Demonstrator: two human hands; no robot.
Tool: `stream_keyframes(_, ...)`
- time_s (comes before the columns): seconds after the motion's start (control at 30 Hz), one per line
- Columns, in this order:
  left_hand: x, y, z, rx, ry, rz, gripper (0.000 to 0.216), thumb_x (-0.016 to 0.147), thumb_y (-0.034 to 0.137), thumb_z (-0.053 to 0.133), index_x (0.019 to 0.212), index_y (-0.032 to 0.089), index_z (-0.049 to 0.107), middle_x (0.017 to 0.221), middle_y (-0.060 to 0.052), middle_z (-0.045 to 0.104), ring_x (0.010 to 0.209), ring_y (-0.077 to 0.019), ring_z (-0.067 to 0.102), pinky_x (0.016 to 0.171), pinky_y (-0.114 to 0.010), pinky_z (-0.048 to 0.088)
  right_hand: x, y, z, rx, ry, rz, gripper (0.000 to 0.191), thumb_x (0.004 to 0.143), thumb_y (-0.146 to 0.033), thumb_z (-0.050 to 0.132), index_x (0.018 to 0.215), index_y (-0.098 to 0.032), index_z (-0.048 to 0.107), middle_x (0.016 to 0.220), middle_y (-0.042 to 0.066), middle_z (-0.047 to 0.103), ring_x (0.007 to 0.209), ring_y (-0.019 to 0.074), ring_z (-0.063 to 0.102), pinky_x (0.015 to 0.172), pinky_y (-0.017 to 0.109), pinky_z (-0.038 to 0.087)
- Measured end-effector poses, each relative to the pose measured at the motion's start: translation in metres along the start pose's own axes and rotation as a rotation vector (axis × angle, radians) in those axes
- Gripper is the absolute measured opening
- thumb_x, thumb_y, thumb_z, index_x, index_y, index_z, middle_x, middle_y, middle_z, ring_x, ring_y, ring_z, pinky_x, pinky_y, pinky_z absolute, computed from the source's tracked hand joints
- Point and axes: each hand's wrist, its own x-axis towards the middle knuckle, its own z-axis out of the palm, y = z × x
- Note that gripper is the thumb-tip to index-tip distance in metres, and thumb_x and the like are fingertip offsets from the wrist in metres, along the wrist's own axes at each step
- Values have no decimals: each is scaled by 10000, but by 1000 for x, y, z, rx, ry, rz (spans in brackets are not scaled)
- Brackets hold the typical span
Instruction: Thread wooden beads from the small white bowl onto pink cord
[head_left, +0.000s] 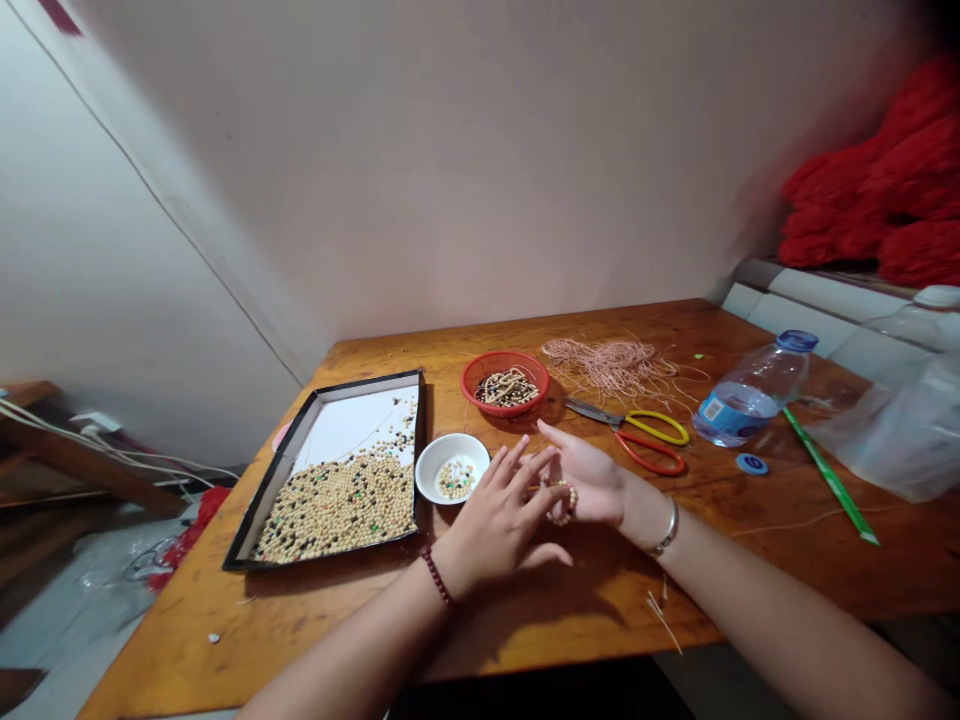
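Observation:
A small beaded bracelet [562, 503] of pale and dark beads rests against the palm of my right hand [596, 475]. That palm is turned up with its thumb stretched out, while its other fingers are partly hidden. My left hand [510, 510] reaches over it with fingers spread, the index and middle fingertips at the bracelet. Whether those fingertips press on the beads is unclear. Just left of my hands stands a white bowl [427, 480] with a few loose beads in it. Beyond them is a red basket [466, 385] of strung beads.
A black-edged tray [420, 440] of loose beads lies left. Scissors [649, 440] and pink cord [611, 368] lie behind my hands. Rightward are a water bottle [757, 390], its blue cap [751, 464], a green strip [829, 475] and a plastic bag [900, 430]. Red yarn [877, 190] is piled back right.

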Motion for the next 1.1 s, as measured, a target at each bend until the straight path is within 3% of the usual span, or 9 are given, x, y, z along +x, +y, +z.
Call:
stream_keyframes(0.07,-2,1,6,182,-9,9,592,823,602,536,1276,221,515,1504,-124,321,1415,-362,193,1132,-586,207,2,-1,-2,35,30,4,417,962,-485,329,965,-126,542,698,46,671,527,135,621,499,240,496)
stream_keyframes(0.17,-3,0,10,268,91,-5,506,863,518,533,1250,193,520,1477,-144,346,1402,-342,231,1110,-553,287,1,-4,-3,83,105,-60,315,972,-333,329,1010,-96,532,711,60,676,496,110,605,495,214,500)
stream_keyframes(0.3,-1,-1,9,204,296,-149,228,916,300,495,1099,180,556,1340,-141,468,1246,-262,448,1018,-456,422,-1,-6,-1,14,248,-254,337,939,-281,385,1168,-59,494,934,143,700,732,174,692,628,280,563)
stream_keyframes(0.43,0,-2,8,114,353,-238,240,929,168,420,1150,180,511,1241,-116,534,1124,-207,527,955,-398,466,1,-5,0,-78,253,-415,295,926,-241,419,1157,-95,529,1029,128,685,907,192,684,786,319,559)
stream_keyframes(0.73,2,-2,4,257,295,-159,170,899,246,522,1023,223,636,1317,-93,492,1212,-273,439,1007,-489,405,-2,3,17,-157,74,-355,340,957,-348,370,1179,-141,525,1097,114,651,852,148,656,691,248,529)
stream_keyframes(0.87,4,-4,6,205,257,-185,157,889,277,555,1007,236,648,1324,-65,503,1226,-266,427,1024,-486,390,2,9,18,-217,6,-300,357,961,-345,368,1205,-143,532,1094,104,658,862,157,656,755,283,524)
stream_keyframes(0.97,3,-4,7,208,264,-200,137,880,277,567,981,229,647,1293,-57,534,1207,-271,436,1011,-479,390,6,12,14,-278,23,-282,313,953,-308,407,1163,-140,567,1030,94,683,856,160,666,772,290,524)
stream_keyframes(1.1,2,-4,6,141,347,-250,116,875,243,553,960,205,623,1150,-83,604,1085,-259,516,926,-440,430,5,12,3,-370,143,-238,209,932,-214,458,1003,-118,629,848,58,704,718,123,666,702,252,537)
